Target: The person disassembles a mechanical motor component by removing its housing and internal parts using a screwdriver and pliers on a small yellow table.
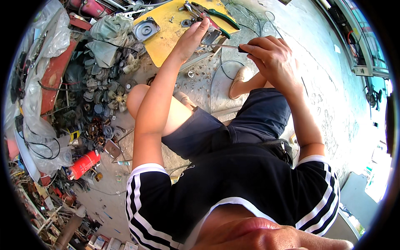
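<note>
My right hand (273, 58) is closed round the dark handle of a screwdriver (224, 46). Its thin shaft points left, and the tip reaches a dark metal part (211, 37) beside my left hand (191, 40). The left hand is curled at this part with its thumb up; most of its fingers are hidden. Beneath is a worn yellow board (162, 48), low over the floor. Pliers with green handles (221, 17) lie at its far side. A square metal cover with a round recess (146, 29) rests on its left, and a small ring (186, 23) lies beyond my left hand.
A heap of scrap metal parts (98, 89) covers the floor on the left, with plastic sheeting (35, 121) and a red cylinder (84, 165). A thin cable (215, 77) curves across the floor near my shoe (240, 82). Metal shelving (364, 50) stands far right.
</note>
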The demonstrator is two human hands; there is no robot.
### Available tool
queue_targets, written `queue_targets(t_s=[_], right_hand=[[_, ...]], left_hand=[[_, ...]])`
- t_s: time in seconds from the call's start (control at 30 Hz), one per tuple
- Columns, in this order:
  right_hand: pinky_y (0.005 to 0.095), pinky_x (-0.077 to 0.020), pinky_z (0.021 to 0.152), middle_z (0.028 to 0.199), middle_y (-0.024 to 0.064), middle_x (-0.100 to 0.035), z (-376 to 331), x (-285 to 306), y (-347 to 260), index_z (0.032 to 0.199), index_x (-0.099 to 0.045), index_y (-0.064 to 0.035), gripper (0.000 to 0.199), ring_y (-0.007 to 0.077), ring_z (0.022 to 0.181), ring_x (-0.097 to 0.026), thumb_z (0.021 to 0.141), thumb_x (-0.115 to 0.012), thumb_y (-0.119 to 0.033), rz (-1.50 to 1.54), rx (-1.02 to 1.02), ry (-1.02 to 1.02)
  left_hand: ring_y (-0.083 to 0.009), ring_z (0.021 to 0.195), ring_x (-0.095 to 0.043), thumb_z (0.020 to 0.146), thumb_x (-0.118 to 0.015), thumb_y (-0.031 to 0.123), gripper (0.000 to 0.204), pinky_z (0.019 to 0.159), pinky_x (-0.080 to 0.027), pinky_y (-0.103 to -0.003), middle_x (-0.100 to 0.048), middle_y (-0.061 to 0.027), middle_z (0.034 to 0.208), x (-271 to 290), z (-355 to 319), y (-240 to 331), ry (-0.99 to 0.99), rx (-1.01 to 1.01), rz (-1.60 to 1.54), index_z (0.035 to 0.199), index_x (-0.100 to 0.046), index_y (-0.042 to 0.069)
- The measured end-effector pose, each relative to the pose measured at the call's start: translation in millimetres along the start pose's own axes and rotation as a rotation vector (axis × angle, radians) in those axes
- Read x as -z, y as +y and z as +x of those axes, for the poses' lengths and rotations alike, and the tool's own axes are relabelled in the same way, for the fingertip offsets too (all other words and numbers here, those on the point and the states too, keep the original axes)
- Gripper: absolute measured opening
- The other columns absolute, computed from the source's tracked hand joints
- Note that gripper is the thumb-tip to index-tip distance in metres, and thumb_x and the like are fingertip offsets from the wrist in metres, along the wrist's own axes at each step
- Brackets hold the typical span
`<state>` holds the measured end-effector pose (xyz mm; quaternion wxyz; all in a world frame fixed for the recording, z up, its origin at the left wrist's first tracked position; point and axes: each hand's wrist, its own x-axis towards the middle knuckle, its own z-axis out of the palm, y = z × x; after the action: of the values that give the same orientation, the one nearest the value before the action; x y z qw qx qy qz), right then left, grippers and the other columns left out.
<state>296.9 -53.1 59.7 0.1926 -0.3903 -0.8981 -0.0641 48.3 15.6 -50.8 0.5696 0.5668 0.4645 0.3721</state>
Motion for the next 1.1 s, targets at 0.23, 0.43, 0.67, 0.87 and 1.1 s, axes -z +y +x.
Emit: queue_targets(t_s=[0.23, 0.43, 0.67, 0.87, 1.1], right_hand=[[0.0337, -0.0449, 0.078, 0.093, -0.0031, -0.067, 2.2, 1.3, 5.5, 0.1, -0.074, -0.0175, 0.026, 0.0174, 0.088, -0.062, 0.075, -0.07, -0.01, -0.041, -0.011, -0.001], [0.0355, -0.0481, 0.076, 0.093, -0.0006, -0.067, 0.9, 1.4, 4.1, 0.101, -0.074, -0.016, 0.024, 0.0208, 0.086, -0.064, 0.077, -0.07, -0.011, 0.043, -0.054, -0.099], [0.0393, -0.0528, 0.074, 0.099, 0.0082, -0.066, 1.6, -24.4, 1.9, 0.113, -0.069, -0.0144, 0.028, 0.0313, 0.086, -0.066, 0.085, -0.067, -0.016, 0.396, -0.342, -0.085], [0.0389, -0.0524, 0.079, 0.104, 0.0112, -0.065, 31.5, -80.4, -9.9, 0.115, -0.068, -0.0105, 0.029, 0.0325, 0.092, -0.066, 0.086, -0.066, -0.01, 0.404, -0.265, -0.034], [0.0415, -0.0507, 0.083, 0.107, 0.0131, -0.065, 20.2, -109.2, 12.3, 0.122, -0.064, -0.0094, 0.038, 0.0353, 0.096, -0.064, 0.084, -0.066, -0.011, 0.453, -0.285, -0.098]], left_hand=[[-0.0211, 0.129, -0.047, 0.09, -0.043, 0.073, 0.087, 0.107, -0.033, -0.034, -0.056, -0.0145, 0.134, 1.0, 0.9, -1.0, 0.067, -0.016, 0.011, 0.137, -0.051, 0.0], [-0.0137, 0.103, -0.062, 0.096, -0.035, 0.068, 0.076, 0.084, -0.05, -0.027, -0.063, -0.0085, 0.12, 9.2, -1.8, 5.7, 0.144, -0.182, 0.188, 0.132, -0.056, 0.004], [-0.0158, 0.097, -0.067, 0.095, -0.035, 0.07, 0.07, 0.092, -0.05, -0.034, -0.069, -0.0058, 0.11, 78.0, -14.3, 22.5, 0.566, -0.065, -0.295, 0.122, -0.06, 0.01], [-0.0333, 0.099, -0.068, 0.1, -0.03, 0.06, 0.066, 0.092, -0.052, -0.043, -0.068, -0.0103, 0.111, 122.4, -28.8, 12.9, 0.64, -0.158, -0.658, 0.121, -0.058, 0.005], [-0.0343, 0.102, -0.067, 0.101, -0.029, 0.057, 0.063, 0.09, -0.054, -0.043, -0.067, -0.0124, 0.115, 132.6, -41.0, 6.7, 0.69, -0.157, -0.688, 0.122, -0.058, 0.004]])
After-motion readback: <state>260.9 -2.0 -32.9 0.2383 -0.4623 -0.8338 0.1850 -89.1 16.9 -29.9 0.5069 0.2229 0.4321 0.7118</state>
